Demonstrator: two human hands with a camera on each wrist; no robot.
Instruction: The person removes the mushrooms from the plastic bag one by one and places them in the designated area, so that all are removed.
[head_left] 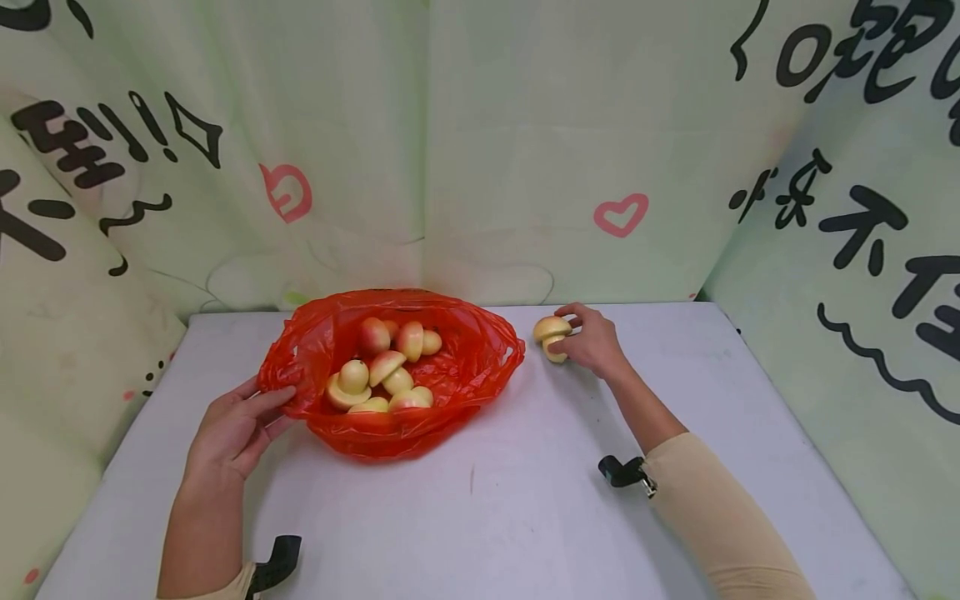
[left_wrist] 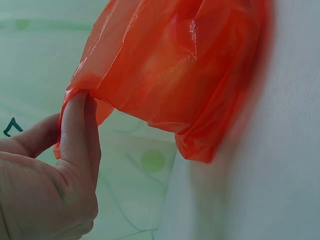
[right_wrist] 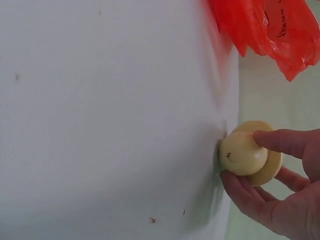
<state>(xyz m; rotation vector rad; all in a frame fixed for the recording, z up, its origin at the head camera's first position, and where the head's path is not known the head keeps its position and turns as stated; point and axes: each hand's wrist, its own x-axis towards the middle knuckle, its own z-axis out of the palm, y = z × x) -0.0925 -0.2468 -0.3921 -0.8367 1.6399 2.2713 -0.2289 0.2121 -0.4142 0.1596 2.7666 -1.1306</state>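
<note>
A red plastic bag (head_left: 480,342) stands with its mouth spread wide on the white table. Inside it lie several toy mushrooms (head_left: 387,367) with cream stems and pinkish caps. At the bag's left rim my left hand (head_left: 228,425) pinches the plastic between thumb and fingers; in the left wrist view the bag's edge (left_wrist: 95,85) drapes over the fingertips. To the right of the bag, my right hand (head_left: 596,340) holds a toy mushroom (head_left: 552,329) with a yellowish cap. The right wrist view shows this mushroom's rounded stem (right_wrist: 242,154) gripped between thumb and fingers, close to the table surface.
The white table (head_left: 480,533) reaches back to a pale green curtain (head_left: 510,150) with black lettering and pink hearts. Similar cloth hangs on both sides. Black wrist devices (head_left: 622,472) sit at both sleeves. Small dark specks mark the tabletop.
</note>
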